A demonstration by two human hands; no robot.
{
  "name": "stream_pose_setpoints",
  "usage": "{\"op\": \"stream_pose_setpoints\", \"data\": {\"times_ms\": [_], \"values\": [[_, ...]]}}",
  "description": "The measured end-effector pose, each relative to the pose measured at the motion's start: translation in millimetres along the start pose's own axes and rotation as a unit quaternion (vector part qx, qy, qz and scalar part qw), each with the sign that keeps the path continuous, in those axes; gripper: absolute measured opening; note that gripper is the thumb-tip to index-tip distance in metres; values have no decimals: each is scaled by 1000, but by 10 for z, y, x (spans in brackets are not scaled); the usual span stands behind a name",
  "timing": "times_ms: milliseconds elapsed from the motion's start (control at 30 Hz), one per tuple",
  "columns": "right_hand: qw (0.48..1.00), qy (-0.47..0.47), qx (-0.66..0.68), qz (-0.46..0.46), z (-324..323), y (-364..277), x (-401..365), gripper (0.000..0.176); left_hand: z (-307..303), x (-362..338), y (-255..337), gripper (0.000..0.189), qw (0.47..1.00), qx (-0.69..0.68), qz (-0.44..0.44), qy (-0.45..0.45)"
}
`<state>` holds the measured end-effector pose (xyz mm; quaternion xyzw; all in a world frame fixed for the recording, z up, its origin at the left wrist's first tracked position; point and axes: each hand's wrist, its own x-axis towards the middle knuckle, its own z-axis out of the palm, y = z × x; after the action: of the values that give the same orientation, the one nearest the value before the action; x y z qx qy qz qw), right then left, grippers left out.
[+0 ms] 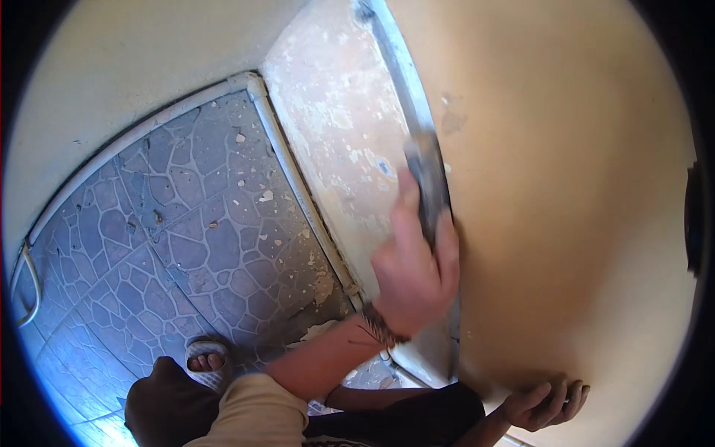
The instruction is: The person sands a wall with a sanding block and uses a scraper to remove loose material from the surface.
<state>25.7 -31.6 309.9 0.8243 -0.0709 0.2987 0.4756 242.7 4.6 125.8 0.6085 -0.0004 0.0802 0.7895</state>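
My left hand [417, 272], with a dark woven bracelet [382, 326] at its wrist, grips a dark grey, elongated hand tool [428, 186] between thumb and fingers. Motion smears the tool, so I cannot tell its exact kind. Its far end lies along a grey strip [404, 71] at the edge of the yellowish wall surface [551, 194]. To the left of the tool is a pale, patchy wall section [328, 97] with flaking paint. My right hand [547, 406] is low at the right, fingers loosely bent and apart, close to the yellowish surface and holding nothing.
A pipe [302, 190] runs along the foot of the patchy wall and bends at the corner. Paint flakes [267, 196] lie scattered over the stone-patterned floor [205, 238]. My sandalled foot [207, 363] and bent knee are at lower left. A thin curved hose [33, 287] is at far left.
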Motion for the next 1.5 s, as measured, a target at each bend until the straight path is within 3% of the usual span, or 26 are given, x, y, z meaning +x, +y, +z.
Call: {"op": "stream_pose_setpoints", "data": {"times_ms": [100,133,200,233,300,400,500,533,600,700,800,900,933,967,1067,1100,1167,1200,1267,1333,1400,1500], "values": [[1000,0,12,-3,-34,42,-39,24,15,785,104,46,999,23,-42,2],[1000,5,16,-7,-25,50,-38,24,42,1028,13,38,997,75,17,29],[1000,4,26,-5,-50,53,-33,24,81,984,14,45,998,29,-12,58],[1000,6,28,-4,-61,51,-33,24,23,778,73,49,998,34,-46,6],[999,24,45,-2,7,43,-21,24,-73,-11,53,56,999,9,-32,-31],[998,18,56,1,-40,68,-58,24,-87,-182,5,59,999,-5,-16,-46],[999,-18,31,6,-80,65,-58,24,-97,749,142,47,989,4,-132,-64],[999,-16,37,11,-93,56,-67,25,-38,1047,27,41,998,40,-53,-16],[999,-2,53,14,-54,68,-56,25,10,1044,14,45,999,10,-25,26],[998,7,59,12,-48,93,-73,24,-73,65,61,54,999,-11,-35,-26],[999,5,53,4,-3,70,-43,23,-69,-167,21,57,999,-14,-22,-30],[999,-3,50,3,-39,42,-13,22,-58,613,129,50,991,7,-128,-40],[999,2,54,5,-27,22,-5,22,-18,925,5,46,999,29,-45,-12],[999,-1,53,11,-32,7,7,22,2,1094,-3,46,994,104,-21,2],[997,10,62,34,-28,-48,34,21,-35,627,42,49,993,-56,-103,-5],[996,17,73,40,-19,-54,32,21,-72,238,74,54,994,-10,-102,-39],[994,21,101,46,-4,-78,72,20,-137,-564,97,59,997,44,28,-63],[990,10,120,71,-49,-118,117,20,-184,-1023,50,61,994,-23,-17,-107],[980,-5,158,123,-93,-227,234,21,-397,-1454,32,62,972,-108,-90,-189],[943,4,286,173,-143,-251,262,23,-604,-1440,51,63,946,-139,-139,-259],[904,-15,378,201,-239,-290,283,23,-689,-1260,-2,62,943,-198,-162,-211],[807,-242,498,204,-391,-467,432,29,-768,-656,199,61,926,-286,-219,-116]]}}
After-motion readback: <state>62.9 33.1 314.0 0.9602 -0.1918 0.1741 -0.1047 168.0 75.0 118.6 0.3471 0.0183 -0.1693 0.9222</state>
